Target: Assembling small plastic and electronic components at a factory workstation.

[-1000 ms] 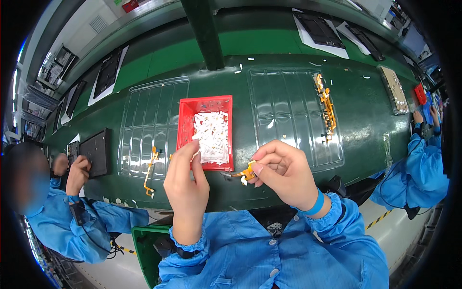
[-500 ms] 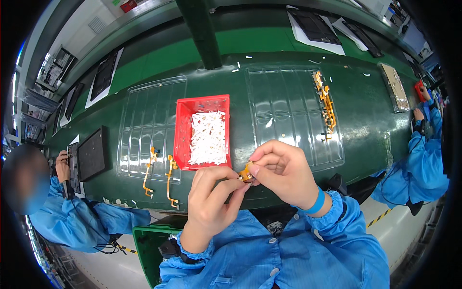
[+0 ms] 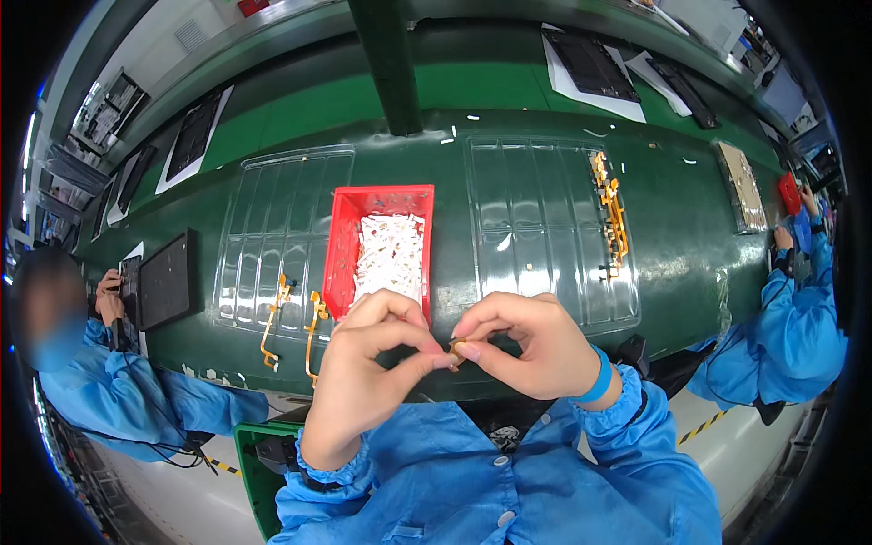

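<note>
In front of my chest, just past the near edge of the green bench, a small orange flex cable (image 3: 458, 346) is pinched between my two hands. My left hand (image 3: 363, 368) grips it by thumb and fingertips. The thumb and index finger of my right hand (image 3: 536, 350) press on its other side, hiding most of it. Beyond my left hand stands a red bin (image 3: 386, 192) full of small white pieces (image 3: 391, 254). Two loose flex cables (image 3: 273, 325) lie to its left, at the near part of a clear plastic tray (image 3: 300, 173). Several more flex cables (image 3: 615, 216) lie on the right-hand clear tray (image 3: 531, 195).
A green post (image 3: 389, 73) rises from the bench's far side. Black panels (image 3: 592, 62) lie on white sheets beyond. A brown stack (image 3: 743, 186) sits far right. Co-workers in blue sit left (image 3: 136, 391) and right (image 3: 781, 336). A green container (image 3: 259, 477) stands below the near edge.
My left hand has shifted left and is pinching the flex cable at its fingertips. The piece appears turned, with less orange showing. The view has shifted slightly.
</note>
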A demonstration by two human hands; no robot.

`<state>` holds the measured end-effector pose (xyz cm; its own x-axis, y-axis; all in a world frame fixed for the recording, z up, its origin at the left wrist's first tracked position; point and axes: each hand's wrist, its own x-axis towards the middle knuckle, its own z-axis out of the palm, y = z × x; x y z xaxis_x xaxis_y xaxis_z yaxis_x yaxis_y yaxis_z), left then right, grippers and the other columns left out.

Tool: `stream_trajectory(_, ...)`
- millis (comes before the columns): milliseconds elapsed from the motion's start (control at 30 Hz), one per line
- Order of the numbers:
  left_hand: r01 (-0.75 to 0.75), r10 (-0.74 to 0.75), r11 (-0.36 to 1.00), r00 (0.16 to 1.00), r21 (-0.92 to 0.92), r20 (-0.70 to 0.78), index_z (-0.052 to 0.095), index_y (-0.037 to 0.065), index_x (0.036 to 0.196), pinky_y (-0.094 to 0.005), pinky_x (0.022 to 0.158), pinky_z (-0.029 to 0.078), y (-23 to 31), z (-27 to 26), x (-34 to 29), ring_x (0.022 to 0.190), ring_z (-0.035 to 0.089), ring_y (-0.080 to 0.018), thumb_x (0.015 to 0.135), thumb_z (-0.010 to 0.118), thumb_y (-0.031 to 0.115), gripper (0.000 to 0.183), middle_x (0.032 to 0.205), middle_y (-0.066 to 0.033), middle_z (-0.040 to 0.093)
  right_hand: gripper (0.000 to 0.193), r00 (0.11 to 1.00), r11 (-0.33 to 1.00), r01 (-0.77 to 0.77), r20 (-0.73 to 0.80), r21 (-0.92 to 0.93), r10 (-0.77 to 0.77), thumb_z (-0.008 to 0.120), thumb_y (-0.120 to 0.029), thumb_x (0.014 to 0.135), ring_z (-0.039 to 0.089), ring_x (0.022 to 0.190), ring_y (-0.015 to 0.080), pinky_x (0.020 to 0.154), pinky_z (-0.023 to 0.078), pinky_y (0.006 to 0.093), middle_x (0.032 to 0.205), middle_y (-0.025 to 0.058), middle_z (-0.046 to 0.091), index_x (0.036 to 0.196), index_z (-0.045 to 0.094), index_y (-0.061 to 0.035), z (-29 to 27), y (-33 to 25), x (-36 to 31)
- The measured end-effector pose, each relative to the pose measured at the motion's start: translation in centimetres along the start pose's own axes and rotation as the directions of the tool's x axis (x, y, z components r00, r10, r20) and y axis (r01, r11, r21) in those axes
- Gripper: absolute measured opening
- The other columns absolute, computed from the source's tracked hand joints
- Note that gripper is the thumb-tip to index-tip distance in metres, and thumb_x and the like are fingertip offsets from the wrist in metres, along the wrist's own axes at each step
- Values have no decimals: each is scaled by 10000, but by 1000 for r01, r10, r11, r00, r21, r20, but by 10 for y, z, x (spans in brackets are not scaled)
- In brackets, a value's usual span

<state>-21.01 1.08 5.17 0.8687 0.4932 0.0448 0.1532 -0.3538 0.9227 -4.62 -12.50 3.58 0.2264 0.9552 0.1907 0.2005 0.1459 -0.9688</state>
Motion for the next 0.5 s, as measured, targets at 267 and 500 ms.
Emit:
stream_trajectory(267,47,144,932,863,360,-484,640,-23,1004,-409,937,485,-20,-4,15,1126,623,-288,821,610,-86,196,1154,-152,668,191,983,970,-89,-139,226,123,604,-16,937,672,943,141,831,543,282,981,93,691,1121,627,29,-1,6,-6)
stream_trajectory(500,-308,518,728,832,613,-199,663,19,1068,-452,1053,396,-15,2,4,1134,598,-382,800,534,-97,320,1087,-133,688,199,972,937,-145,-132,316,195,575,-52,972,634,910,106,794,536,263,1012,73,664,1147,618,32,-8,4,-8)
